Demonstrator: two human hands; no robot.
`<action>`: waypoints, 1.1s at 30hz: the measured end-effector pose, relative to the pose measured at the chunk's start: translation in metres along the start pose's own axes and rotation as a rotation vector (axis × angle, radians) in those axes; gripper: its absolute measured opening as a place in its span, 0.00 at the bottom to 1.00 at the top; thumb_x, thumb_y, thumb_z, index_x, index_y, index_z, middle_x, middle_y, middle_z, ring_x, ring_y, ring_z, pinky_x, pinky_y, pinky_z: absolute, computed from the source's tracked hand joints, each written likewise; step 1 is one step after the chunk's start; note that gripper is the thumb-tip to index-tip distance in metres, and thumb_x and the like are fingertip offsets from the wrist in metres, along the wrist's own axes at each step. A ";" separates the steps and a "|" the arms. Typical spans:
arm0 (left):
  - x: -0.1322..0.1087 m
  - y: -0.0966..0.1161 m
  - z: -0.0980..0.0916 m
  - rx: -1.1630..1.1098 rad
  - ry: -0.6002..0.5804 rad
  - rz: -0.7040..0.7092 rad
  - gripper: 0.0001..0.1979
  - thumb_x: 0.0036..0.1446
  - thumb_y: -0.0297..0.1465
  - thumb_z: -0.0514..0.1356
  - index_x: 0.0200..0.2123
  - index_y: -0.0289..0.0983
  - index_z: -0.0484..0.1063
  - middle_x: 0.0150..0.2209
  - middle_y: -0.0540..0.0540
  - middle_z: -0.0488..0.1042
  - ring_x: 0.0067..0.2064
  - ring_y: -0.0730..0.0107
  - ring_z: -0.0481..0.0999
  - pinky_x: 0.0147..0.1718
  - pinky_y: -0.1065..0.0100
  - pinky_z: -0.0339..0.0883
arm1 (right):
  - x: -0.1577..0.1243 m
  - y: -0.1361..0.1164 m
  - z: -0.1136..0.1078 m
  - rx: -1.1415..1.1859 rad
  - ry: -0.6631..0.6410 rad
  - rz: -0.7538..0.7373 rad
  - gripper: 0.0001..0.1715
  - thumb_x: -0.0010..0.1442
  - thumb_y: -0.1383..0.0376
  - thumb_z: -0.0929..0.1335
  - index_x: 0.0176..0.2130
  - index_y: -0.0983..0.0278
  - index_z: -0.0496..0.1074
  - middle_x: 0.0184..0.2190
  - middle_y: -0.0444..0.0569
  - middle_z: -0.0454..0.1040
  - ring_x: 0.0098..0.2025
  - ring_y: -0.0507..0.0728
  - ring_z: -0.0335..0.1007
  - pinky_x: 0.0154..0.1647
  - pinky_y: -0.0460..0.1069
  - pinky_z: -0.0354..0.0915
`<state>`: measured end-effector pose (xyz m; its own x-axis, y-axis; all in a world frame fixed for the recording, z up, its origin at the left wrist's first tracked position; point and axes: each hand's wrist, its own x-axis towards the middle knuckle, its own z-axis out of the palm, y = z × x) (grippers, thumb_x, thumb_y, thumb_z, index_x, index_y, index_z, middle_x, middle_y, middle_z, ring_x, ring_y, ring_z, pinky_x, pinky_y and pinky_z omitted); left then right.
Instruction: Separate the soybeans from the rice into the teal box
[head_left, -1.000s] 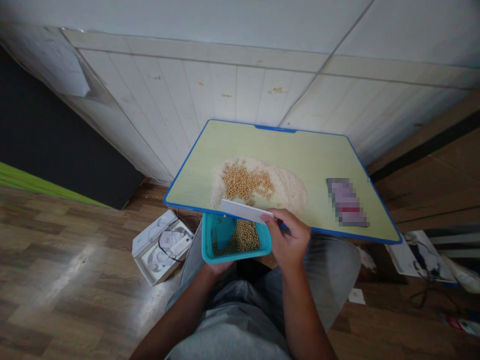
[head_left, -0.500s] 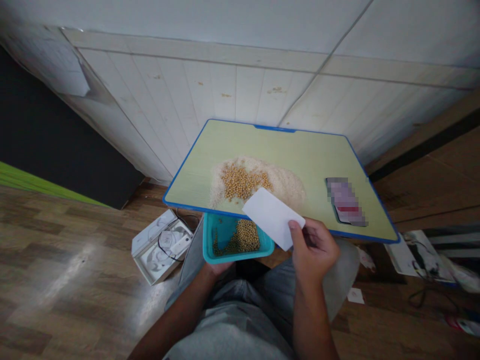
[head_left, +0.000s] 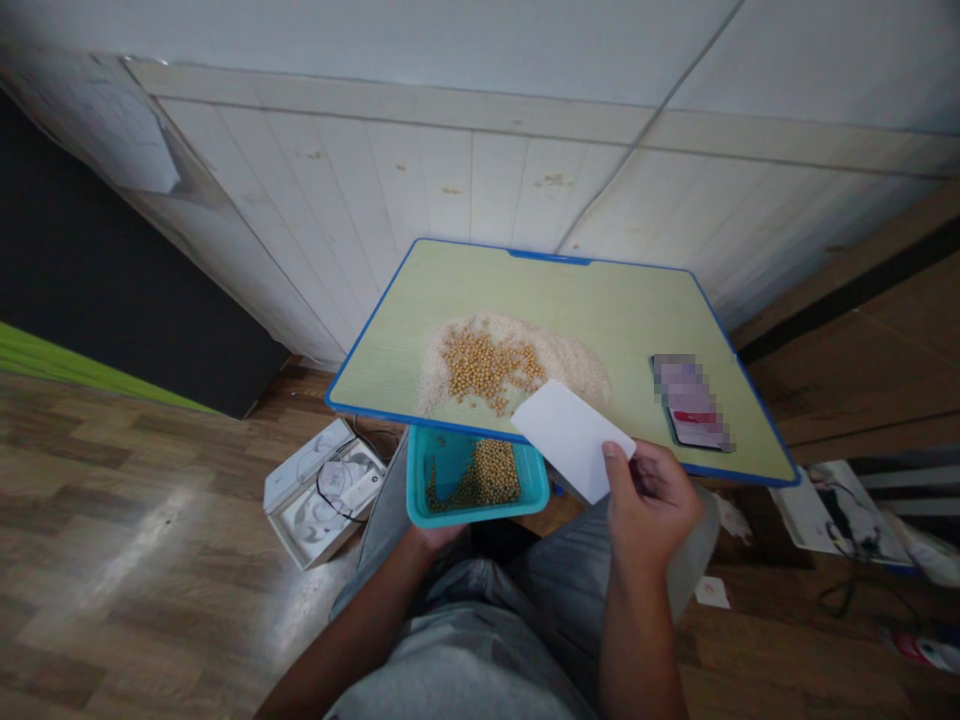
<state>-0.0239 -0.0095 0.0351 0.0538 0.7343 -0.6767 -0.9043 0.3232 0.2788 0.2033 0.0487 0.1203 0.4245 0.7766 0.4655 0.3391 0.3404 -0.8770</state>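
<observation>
A smooth white card [head_left: 571, 441] (thin, rectangular) pinched in the right hand [head_left: 649, 506].

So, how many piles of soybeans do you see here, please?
2. One soybean pile sits on white grains on the blue-edged board; the other soybean pile lies in the teal tray. The white card may hide a few more beans.

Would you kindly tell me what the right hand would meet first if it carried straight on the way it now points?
The right hand leads with its white card, so probably the rice mound on the green board, though depth is unclear.
</observation>
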 end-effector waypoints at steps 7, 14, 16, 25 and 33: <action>0.001 0.003 -0.002 0.039 -0.055 0.004 0.24 0.77 0.47 0.58 0.58 0.42 0.89 0.61 0.41 0.92 0.76 0.43 0.81 0.77 0.47 0.73 | 0.014 0.008 -0.010 -0.008 0.070 0.034 0.19 0.61 0.51 0.84 0.34 0.62 0.85 0.26 0.45 0.83 0.27 0.56 0.78 0.29 0.49 0.73; 0.004 0.002 -0.008 0.060 -0.075 -0.008 0.21 0.76 0.46 0.60 0.55 0.43 0.89 0.60 0.43 0.93 0.77 0.43 0.79 0.78 0.47 0.71 | 0.023 0.016 -0.011 -0.014 0.213 0.023 0.17 0.56 0.53 0.84 0.34 0.63 0.85 0.27 0.46 0.84 0.29 0.57 0.80 0.33 0.50 0.75; 0.005 0.001 -0.009 0.056 -0.077 -0.009 0.21 0.76 0.46 0.60 0.58 0.43 0.88 0.60 0.43 0.93 0.76 0.43 0.80 0.78 0.45 0.71 | 0.022 0.016 -0.008 -0.029 0.240 0.018 0.19 0.57 0.51 0.84 0.34 0.63 0.84 0.28 0.46 0.84 0.29 0.57 0.80 0.33 0.50 0.75; 0.004 -0.001 -0.008 0.059 -0.022 -0.023 0.21 0.76 0.45 0.57 0.54 0.44 0.88 0.56 0.44 0.94 0.74 0.44 0.82 0.78 0.44 0.72 | 0.013 0.003 0.006 0.019 0.167 0.007 0.20 0.60 0.49 0.83 0.36 0.62 0.84 0.29 0.46 0.86 0.29 0.58 0.82 0.32 0.50 0.77; 0.001 -0.001 -0.005 0.093 -0.030 -0.004 0.21 0.76 0.45 0.57 0.55 0.43 0.88 0.56 0.42 0.94 0.76 0.44 0.80 0.79 0.43 0.70 | 0.008 0.005 0.005 0.007 0.080 -0.009 0.20 0.62 0.49 0.83 0.36 0.62 0.85 0.28 0.46 0.85 0.27 0.57 0.81 0.30 0.50 0.76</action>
<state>-0.0256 -0.0119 0.0304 0.0711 0.7500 -0.6576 -0.8608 0.3793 0.3394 0.2039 0.0592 0.1189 0.4869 0.7288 0.4814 0.3373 0.3515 -0.8733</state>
